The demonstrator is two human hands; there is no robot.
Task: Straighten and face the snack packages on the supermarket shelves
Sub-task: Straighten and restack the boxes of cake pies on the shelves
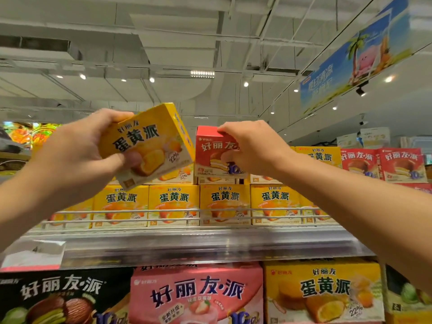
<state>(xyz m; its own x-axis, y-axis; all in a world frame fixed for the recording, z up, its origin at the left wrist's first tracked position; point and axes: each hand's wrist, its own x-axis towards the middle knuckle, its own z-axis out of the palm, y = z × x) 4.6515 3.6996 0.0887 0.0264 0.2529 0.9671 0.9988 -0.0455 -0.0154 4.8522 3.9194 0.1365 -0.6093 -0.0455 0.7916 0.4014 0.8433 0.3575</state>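
Facing stock, head view: our left hand (77, 148) grips a tilted yellow box (149, 139), lifted just left of the red box (210, 153); our right hand (252, 146) pinches that red box atop the yellow row (198, 204). We judge the row below faced; these two remain unplaced.

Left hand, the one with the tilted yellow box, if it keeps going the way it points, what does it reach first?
Probably the red box that the right hand grips; the yellow box in the left hand would touch it first, though depth is unclear.
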